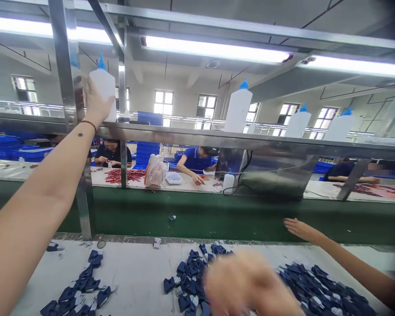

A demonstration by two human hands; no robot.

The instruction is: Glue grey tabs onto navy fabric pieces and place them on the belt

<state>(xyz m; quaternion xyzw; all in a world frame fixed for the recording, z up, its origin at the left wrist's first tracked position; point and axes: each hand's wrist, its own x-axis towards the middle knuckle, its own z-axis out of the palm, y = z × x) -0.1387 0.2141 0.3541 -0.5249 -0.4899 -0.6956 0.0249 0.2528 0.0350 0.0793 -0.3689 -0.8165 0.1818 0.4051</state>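
Observation:
My left hand (98,100) is raised to the metal shelf, its fingers wrapped round a white plastic bottle (105,83) with a blue pointed cap. The bottle stands upright at shelf height, beside a metal post. Low in the middle, my right hand (246,281) is smeared by motion, so its fingers cannot be made out. It is over the white worktop, in front of a heap of dark blue small pieces (192,272) with bits of white on them. Another scattered group of these pieces (85,281) lies below my left arm.
A co-worker's hand (298,228) reaches in from the right, above a larger dark blue pile (319,285). More white bottles (238,109) stand along the shelf (184,134). Across the green belt (191,210), other people work at a table with red pieces (125,176).

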